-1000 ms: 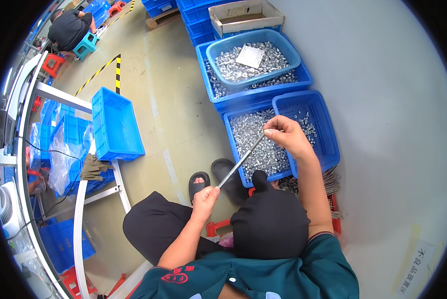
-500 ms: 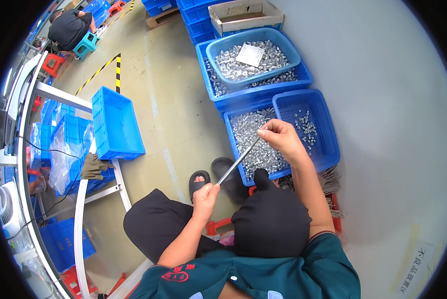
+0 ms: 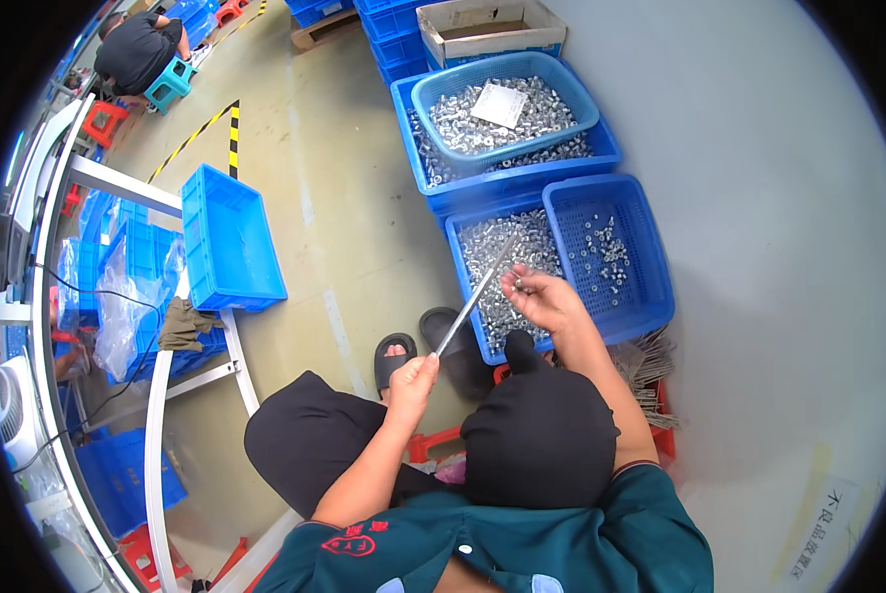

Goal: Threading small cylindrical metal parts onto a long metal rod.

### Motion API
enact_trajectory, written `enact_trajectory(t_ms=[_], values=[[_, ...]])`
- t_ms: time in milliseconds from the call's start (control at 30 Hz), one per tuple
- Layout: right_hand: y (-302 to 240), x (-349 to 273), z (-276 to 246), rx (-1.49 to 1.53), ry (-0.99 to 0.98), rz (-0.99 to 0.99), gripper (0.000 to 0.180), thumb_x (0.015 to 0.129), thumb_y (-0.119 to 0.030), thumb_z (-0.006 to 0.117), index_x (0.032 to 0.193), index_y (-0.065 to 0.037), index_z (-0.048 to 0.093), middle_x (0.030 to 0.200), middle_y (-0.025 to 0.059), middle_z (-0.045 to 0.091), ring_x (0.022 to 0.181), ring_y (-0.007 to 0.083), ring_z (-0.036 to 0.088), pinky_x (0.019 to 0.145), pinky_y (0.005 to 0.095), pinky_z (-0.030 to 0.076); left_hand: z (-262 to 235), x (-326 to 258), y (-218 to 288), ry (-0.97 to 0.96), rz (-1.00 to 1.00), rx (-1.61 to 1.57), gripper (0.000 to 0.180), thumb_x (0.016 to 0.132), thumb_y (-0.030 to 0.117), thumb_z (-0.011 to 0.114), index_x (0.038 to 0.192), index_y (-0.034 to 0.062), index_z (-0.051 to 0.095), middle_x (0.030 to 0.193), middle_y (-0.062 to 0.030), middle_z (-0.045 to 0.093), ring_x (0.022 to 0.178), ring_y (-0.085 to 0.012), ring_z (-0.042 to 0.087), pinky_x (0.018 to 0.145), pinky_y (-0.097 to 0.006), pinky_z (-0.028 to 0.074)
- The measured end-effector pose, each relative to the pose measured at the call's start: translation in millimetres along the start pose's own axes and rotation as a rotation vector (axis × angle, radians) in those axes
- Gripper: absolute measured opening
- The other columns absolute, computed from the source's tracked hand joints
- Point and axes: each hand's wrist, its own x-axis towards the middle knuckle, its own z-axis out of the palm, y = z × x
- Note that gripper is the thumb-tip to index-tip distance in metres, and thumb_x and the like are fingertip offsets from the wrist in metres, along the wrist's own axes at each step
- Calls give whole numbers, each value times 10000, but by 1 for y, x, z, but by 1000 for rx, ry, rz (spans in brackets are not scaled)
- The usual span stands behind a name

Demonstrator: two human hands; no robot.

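My left hand (image 3: 411, 383) is closed round the lower end of a thin silver metal rod (image 3: 475, 301). The rod slants up and away to the right, its far tip free over the blue bin (image 3: 460, 267) of small, shiny nut-like metal parts (image 3: 497, 321). Just right of the rod, over that bin, my right hand (image 3: 547, 299) pinches a small metal part (image 3: 518, 283), which looks like one of those nut-like pieces. Fingers partly cover it. A darker blue perforated basket (image 3: 586, 287) with a few scattered similar parts sits on the bin's right side.
Beyond stands another blue bin (image 3: 433, 203) carrying a light-blue basket (image 3: 507, 153) of metal parts with a white paper on top. Thin metal rods (image 3: 649, 371) lie beside my right forearm. A white frame (image 3: 156, 425) and blue crate (image 3: 230, 247) stand left; a person (image 3: 141, 54) sits far left.
My right hand has left the rod's far tip and come slightly down and nearer, a small metal part now showing in its fingers. The rod points more steeply away, its tip bare.
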Motion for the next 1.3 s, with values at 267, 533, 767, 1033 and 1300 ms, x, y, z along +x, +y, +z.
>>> enact_trajectory(t_ms=[267,533,767,1033,1300], values=[[-18,-12,14,-136,-205,-71,117,900,-124,532,974,-37,557,871,77,605,622,81,533,438,169,402,-7,-2,-7,27,59,140,378,929,294,502,640,51,490,554,48,379,522,-49,335,503,-206,280],[-20,-12,15,16,-225,-65,130,899,-194,557,905,-65,548,853,57,582,542,53,454,394,157,329,-7,-6,-9,1,51,184,353,919,243,514,617,72,454,578,53,392,532,-45,326,496,-209,273],[-20,-16,26,112,-233,-78,99,895,-141,554,949,-58,550,906,68,590,552,48,466,392,165,331,-7,-6,-13,-6,78,237,344,916,229,522,620,65,460,587,54,401,553,-43,335,518,-204,282],[-24,-26,35,140,-252,-41,126,864,-49,547,987,-20,543,881,85,592,555,55,478,386,175,334,-9,-8,-12,-18,34,203,336,918,215,520,627,59,461,596,54,402,562,-45,334,523,-204,286],[-23,-42,55,-177,-306,-77,180,885,-156,552,948,10,584,787,40,557,587,68,479,430,178,354,-8,-8,-8,10,119,205,330,920,210,517,632,62,451,598,56,387,567,-43,322,524,-201,277]])
